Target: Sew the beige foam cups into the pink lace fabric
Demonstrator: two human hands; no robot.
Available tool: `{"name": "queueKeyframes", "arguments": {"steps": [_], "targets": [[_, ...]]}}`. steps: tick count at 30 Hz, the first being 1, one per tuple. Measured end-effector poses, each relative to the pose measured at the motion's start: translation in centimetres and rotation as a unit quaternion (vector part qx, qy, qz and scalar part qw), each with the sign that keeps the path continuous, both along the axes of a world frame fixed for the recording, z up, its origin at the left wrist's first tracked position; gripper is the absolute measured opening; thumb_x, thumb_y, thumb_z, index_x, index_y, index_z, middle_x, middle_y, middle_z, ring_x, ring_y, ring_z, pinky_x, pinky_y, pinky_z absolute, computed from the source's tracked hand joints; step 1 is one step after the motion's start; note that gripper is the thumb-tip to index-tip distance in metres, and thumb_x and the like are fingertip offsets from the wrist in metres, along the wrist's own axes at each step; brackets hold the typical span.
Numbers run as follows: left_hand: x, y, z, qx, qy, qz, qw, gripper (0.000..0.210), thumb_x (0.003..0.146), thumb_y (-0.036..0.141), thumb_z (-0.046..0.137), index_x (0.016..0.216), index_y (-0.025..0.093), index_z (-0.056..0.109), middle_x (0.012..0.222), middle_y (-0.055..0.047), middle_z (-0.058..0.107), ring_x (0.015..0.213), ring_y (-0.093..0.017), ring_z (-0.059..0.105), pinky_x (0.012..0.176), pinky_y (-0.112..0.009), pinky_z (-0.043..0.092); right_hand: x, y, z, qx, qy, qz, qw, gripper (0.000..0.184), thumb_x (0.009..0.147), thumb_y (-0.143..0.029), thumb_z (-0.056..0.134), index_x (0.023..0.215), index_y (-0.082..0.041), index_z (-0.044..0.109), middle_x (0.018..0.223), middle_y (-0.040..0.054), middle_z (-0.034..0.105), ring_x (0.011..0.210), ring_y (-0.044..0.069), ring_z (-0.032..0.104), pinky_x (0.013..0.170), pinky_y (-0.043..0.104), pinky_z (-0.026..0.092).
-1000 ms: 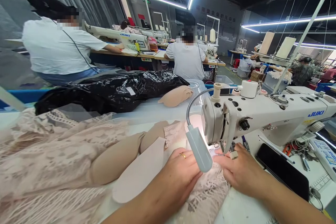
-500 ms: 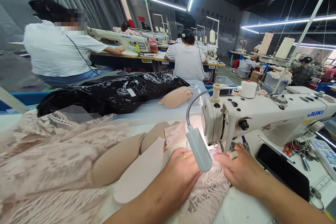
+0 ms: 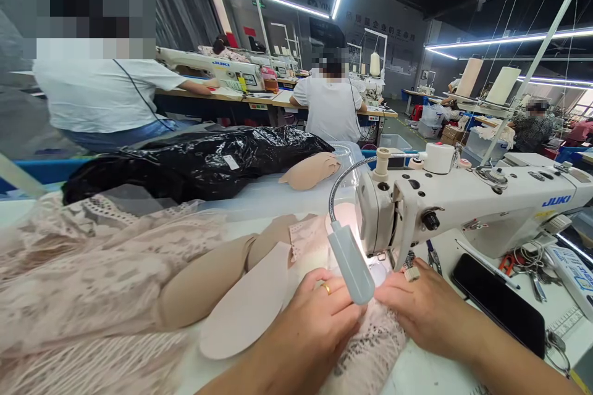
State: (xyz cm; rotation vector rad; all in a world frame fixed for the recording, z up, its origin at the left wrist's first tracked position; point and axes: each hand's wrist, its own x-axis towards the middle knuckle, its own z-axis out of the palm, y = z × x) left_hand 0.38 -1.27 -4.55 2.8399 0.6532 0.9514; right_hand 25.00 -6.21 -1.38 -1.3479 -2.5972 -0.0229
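A pale pink piece of lace fabric lies under the needle end of the white sewing machine and hangs toward me. My left hand, with a ring on it, is closed on the lace at its left side; the fingertips are partly behind the grey lamp head. On the right, my right hand pinches the lace's edge close to the presser foot. The two hands nearly meet there. Lamp and machine head hide the needle.
To the left lie beige foam cups and heaped lace. A black plastic bag sits behind. Right of my right hand are a phone, small snips and orange-handled scissors. Other people sew farther back.
Both hands have shifted slightly toward me, away from the needle, and the lace between them has bunched a little. A bright patch of fabric now shows by the needle.
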Motion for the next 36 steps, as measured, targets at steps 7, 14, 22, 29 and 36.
{"name": "queueKeyframes", "arguments": {"steps": [7,14,22,29,36], "targets": [[-0.2,-0.2,0.6,-0.022,0.032,-0.005,0.999,0.039,0.098,-0.002,0.040,0.107,0.024,0.069,0.103,-0.004,0.080,0.088,-0.021,0.068,0.098,-0.049,0.041,0.2,0.1,-0.3,0.015,0.019,0.014,1.000,0.031,0.088,0.003,0.055,0.099,-0.023,0.069,0.103,0.0020,0.078,0.085,0.022,0.058,0.089,0.038,0.047],[-0.1,0.1,0.4,-0.008,0.008,-0.024,1.000,0.042,0.097,-0.004,0.041,0.112,0.024,0.068,0.107,-0.003,0.080,0.090,-0.021,0.071,0.098,-0.046,0.039,0.2,0.1,-0.6,0.008,0.025,0.009,1.000,0.031,0.088,0.004,0.057,0.099,-0.023,0.068,0.114,0.0015,0.079,0.091,0.023,0.061,0.086,0.037,0.046],[0.0,0.3,-0.1,0.024,-0.035,-0.035,0.998,0.043,0.093,-0.005,0.045,0.115,0.024,0.068,0.105,-0.002,0.080,0.086,-0.020,0.072,0.095,-0.044,0.039,0.1,0.2,-0.4,0.010,0.001,0.007,1.000,0.027,0.083,0.005,0.057,0.089,-0.021,0.063,0.109,0.0008,0.079,0.083,0.021,0.056,0.083,0.036,0.045],[-0.1,0.0,0.9,0.014,-0.011,-0.022,1.000,0.043,0.091,-0.007,0.046,0.111,0.023,0.069,0.103,-0.002,0.082,0.089,-0.021,0.075,0.095,-0.044,0.043,0.1,0.3,-0.3,0.015,0.007,0.009,1.000,0.028,0.082,0.006,0.056,0.088,-0.021,0.062,0.107,0.0002,0.078,0.081,0.020,0.053,0.081,0.035,0.045],[-0.1,0.5,0.0,0.044,-0.032,-0.007,0.999,0.043,0.088,-0.006,0.047,0.111,0.024,0.069,0.107,-0.002,0.083,0.087,-0.021,0.074,0.092,-0.044,0.040,0.2,0.4,-1.0,0.016,0.021,0.008,1.000,0.028,0.085,0.004,0.056,0.098,-0.020,0.065,0.099,0.0025,0.076,0.083,0.021,0.055,0.083,0.036,0.045]]}}
